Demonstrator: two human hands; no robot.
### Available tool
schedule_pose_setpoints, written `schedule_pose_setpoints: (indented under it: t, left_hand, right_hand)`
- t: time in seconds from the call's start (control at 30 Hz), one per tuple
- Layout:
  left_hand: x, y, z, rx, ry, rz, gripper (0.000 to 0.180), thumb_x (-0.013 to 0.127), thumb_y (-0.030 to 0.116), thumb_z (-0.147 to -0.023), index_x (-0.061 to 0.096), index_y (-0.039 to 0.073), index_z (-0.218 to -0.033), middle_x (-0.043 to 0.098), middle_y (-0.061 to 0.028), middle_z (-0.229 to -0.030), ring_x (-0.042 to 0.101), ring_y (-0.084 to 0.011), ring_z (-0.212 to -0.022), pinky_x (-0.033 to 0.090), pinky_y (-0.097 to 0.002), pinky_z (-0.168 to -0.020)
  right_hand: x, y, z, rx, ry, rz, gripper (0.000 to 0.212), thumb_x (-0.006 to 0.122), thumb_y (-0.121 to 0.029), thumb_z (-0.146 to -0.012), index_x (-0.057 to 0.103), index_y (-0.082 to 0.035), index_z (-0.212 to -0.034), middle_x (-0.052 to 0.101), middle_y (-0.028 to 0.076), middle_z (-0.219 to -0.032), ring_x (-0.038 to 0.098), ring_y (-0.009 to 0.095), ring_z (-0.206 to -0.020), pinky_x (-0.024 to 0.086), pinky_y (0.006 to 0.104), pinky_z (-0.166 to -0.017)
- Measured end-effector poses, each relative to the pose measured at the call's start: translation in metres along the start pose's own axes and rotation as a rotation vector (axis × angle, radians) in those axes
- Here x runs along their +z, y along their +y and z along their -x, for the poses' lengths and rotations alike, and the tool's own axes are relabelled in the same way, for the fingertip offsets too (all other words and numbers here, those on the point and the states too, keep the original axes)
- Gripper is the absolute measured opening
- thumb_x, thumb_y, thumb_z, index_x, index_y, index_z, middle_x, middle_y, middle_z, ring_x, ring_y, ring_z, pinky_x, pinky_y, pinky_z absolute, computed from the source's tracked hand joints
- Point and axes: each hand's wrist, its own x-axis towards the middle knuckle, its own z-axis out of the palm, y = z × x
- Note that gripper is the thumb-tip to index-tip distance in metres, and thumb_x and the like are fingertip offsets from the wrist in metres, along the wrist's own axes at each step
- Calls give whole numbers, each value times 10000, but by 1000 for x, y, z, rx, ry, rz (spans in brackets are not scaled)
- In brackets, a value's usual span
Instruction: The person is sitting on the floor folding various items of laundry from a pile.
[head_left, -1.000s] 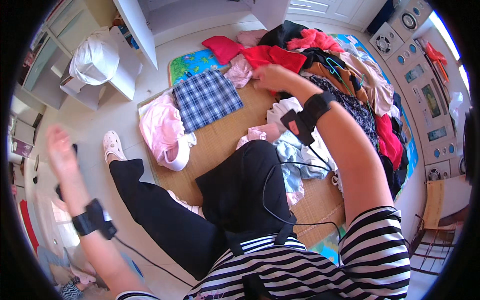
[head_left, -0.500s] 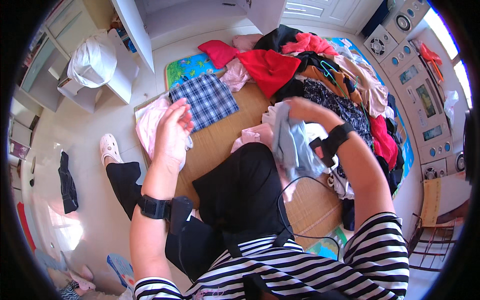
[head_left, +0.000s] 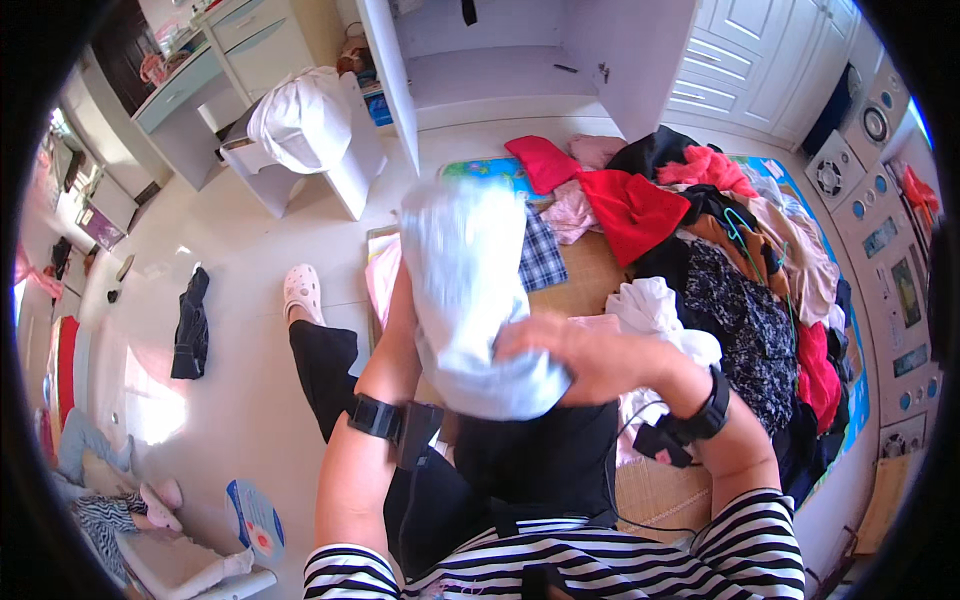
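Note:
A pale blue-grey garment (head_left: 470, 300), blurred by motion, hangs bunched upright in front of me above my lap. My right hand (head_left: 590, 355) grips its lower right side, fingers curled against the cloth and somewhat smeared. My left forearm (head_left: 388, 340) rises to the garment's left side. The left hand is hidden behind or inside the cloth, so its fingers do not show. Partly covered by the garment, a blue plaid cloth (head_left: 541, 250) lies on the woven mat (head_left: 585, 262), with a pink cloth (head_left: 383, 270) to its left.
A large heap of clothes (head_left: 735, 290) spreads on the right, with a red garment (head_left: 630, 210) and a white one (head_left: 655, 315) on my side. An open cupboard (head_left: 500, 85) stands behind. Dark jeans (head_left: 190, 325) lie on the floor at left, near a stool (head_left: 300, 135) draped in white.
The blue-grey garment has moved from beside my right knee up and left to between my arms. My left hand, bare before, is now hidden by it. The view has shifted left.

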Motion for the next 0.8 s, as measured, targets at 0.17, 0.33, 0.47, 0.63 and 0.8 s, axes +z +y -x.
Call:
schedule_pose_setpoints:
  t: [0.17, 0.33, 0.47, 0.63, 0.8]
  left_hand:
    - [10, -8, 5, -47, 216, 6, 450, 514, 100, -695, 428, 48, -1134, 512, -77, -1053, 502, -206, -956, 414, -333, -828]
    - [-3, -5, 7, -31, 72, -83, 460, 502, 69, -717, 407, 42, -1166, 486, -70, -1110, 439, -197, -1055, 319, -344, -922]
    - [1, 10, 8, 0, -39, -293, 490, 587, 121, -749, 393, 47, -1193, 466, -50, -1113, 438, -157, -1023, 307, -286, -907]
    - [0, 17, -6, 222, 13, -693, 457, 584, 87, -750, 398, 53, -1166, 498, -73, -1036, 440, -152, -1013, 318, -291, -889]
    - [24, 39, -5, 214, -125, -64, 537, 591, 241, -780, 348, 15, -1201, 508, -76, -1070, 482, -153, -981, 379, -275, -834]
  right_hand:
    - [20, 73, 11, 717, -33, -767, 515, 545, -378, -782, 433, -48, -1161, 473, 97, -1124, 433, 176, -1062, 324, 313, -916]
    - [5, 82, -27, 343, 614, -1124, 668, 538, -413, -775, 307, -13, -1256, 389, 133, -1223, 359, 199, -1143, 297, 333, -936]
    - [-6, 67, -51, 324, 381, -266, 534, 604, -203, -736, 395, -11, -1188, 514, 117, -1071, 487, 182, -998, 371, 283, -854]
    - [-1, 77, -65, 348, 535, -468, 280, 550, -131, -781, 516, -24, -1037, 570, 25, -955, 532, 102, -854, 425, 247, -732]
    - [-13, 56, -73, 317, 794, -897, 225, 475, -90, -831, 525, -64, -1049, 568, 31, -977, 543, 133, -898, 443, 301, -774]
